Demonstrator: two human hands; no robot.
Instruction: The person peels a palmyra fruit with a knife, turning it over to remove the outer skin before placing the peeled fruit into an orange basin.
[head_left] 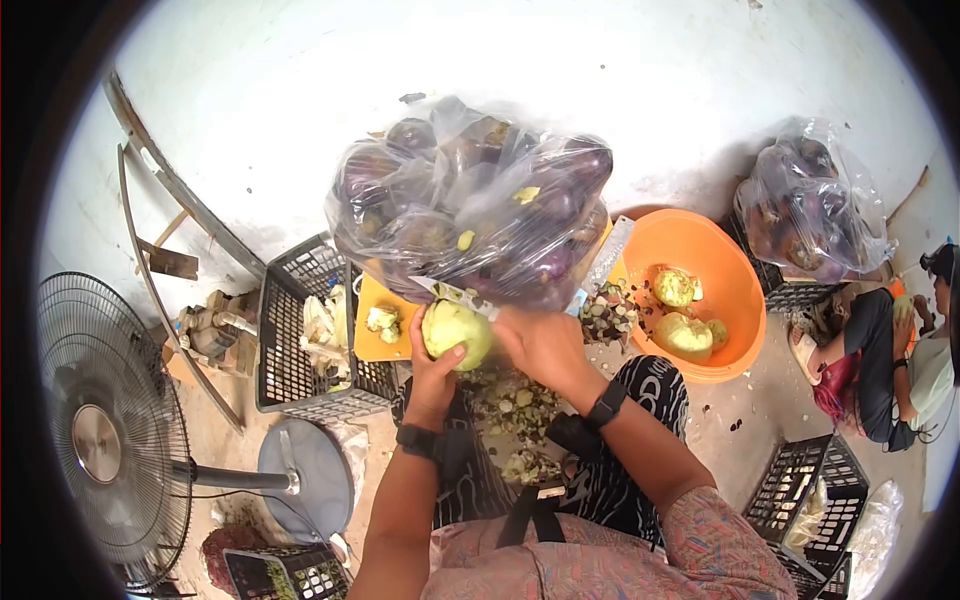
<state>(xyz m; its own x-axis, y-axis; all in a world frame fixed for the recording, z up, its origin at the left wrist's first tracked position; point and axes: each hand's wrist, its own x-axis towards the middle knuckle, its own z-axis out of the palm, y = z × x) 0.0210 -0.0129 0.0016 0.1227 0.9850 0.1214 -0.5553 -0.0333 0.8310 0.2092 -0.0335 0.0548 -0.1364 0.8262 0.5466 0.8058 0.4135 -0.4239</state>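
My left hand (432, 372) is wrapped around the lower left side of a round, peeled, pale green eggplant (458, 335). In my right hand (545, 345), closed at the right of it, is a knife; its blade (455, 296) lies across the eggplant's top. Right behind both hands stands a big clear plastic bag of dark purple eggplants (470, 215). Under the bag, part of an orange board (375, 345) shows, with a pale cut piece (383, 320) on it. Peelings (515, 405) cover the ground below my hands.
An orange basin (735, 350) with several peeled eggplants stands at the right. Left are a black crate (300, 385) and a standing fan (110, 430). Another bag of eggplants (810, 210) sits at the far right, near a seated person (900, 360). A second crate (810, 495) is lower right.
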